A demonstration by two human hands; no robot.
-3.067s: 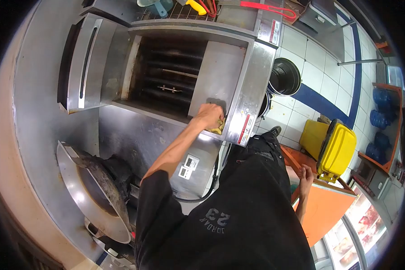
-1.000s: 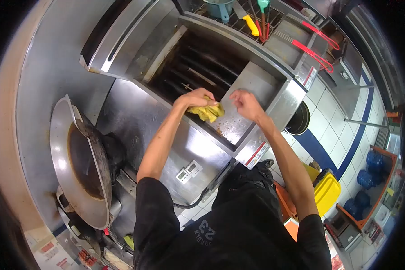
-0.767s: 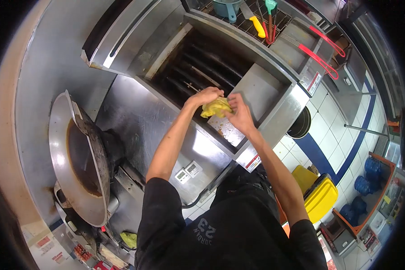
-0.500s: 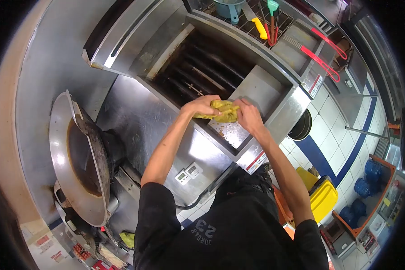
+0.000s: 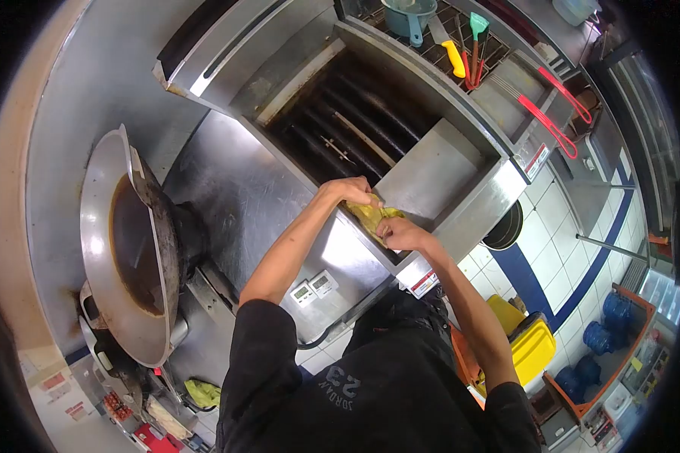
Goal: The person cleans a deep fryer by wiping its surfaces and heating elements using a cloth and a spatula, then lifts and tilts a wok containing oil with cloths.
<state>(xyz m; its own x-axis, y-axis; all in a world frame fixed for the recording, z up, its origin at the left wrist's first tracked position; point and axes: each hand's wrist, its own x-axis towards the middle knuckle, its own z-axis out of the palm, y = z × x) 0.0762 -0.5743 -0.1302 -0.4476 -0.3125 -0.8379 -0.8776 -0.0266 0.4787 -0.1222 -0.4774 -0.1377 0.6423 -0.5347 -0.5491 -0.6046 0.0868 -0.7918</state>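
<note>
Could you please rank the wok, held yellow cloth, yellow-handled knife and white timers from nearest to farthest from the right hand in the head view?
1. Yellow cloth: touching the right hand.
2. White timers: to its left, slightly lower.
3. Yellow-handled knife: beyond it, upper right.
4. Wok: far left.

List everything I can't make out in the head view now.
All in the head view:
Part of the steel plate: hidden by the yellow cloth and right hand.
Readings on the white timers: too small.
Blue pot: cut off by the top edge.
Black bucket: partly hidden behind the metal rim.
</note>
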